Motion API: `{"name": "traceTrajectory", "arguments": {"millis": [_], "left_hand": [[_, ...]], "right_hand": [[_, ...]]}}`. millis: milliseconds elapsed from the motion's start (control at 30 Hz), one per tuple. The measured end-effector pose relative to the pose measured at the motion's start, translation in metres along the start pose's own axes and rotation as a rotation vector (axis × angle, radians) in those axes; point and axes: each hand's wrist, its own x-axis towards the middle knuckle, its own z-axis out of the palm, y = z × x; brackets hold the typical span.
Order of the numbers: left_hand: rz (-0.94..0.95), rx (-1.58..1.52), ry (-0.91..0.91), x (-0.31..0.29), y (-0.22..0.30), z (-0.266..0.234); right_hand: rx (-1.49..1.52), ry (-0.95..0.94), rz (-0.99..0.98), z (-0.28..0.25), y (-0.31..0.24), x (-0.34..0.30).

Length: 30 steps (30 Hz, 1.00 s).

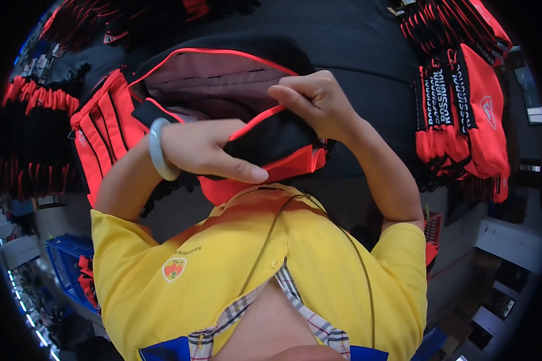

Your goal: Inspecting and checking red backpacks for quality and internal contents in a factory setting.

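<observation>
A black and red zip bag (pixel 265 144) lies in front of me with its wide mouth open. Its greyish-mauve lining (pixel 205 75) shows inside, framed by red zipper tape. My left hand (pixel 202 147), with a pale bangle at the wrist, grips the near side panel. The thumb lies on the outside and the fingers are partly hidden behind the fabric. At the right end of the opening, my right hand (pixel 322 105) is closed on the bag's red-trimmed edge, thumb against curled fingers.
Red and black striped fabric pieces (pixel 102 132) lie just left of the bag. Stacks of folded bags stand at the far left (pixel 36 132) and right (pixel 457 114) on the dark-covered table (pixel 367 54). A blue basket (pixel 69 265) sits low at left.
</observation>
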Motion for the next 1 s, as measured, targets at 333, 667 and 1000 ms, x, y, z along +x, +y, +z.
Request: {"name": "traceTrajectory", "arguments": {"millis": [333, 667, 1000], "left_hand": [[-0.168, 0.124, 0.521, -0.117, -0.044, -0.15], [0.352, 0.212, 0.628, -0.029, 0.005, -0.103], [0.462, -0.053, 0.581, -0.014, -0.012, -0.093]], "right_hand": [[0.315, 0.354, 0.361, -0.075, 0.012, -0.031], [-0.469, 0.368, 0.092, -0.087, -0.045, 0.032], [-0.613, 0.555, 0.121, -0.133, 0.002, 0.031]]}}
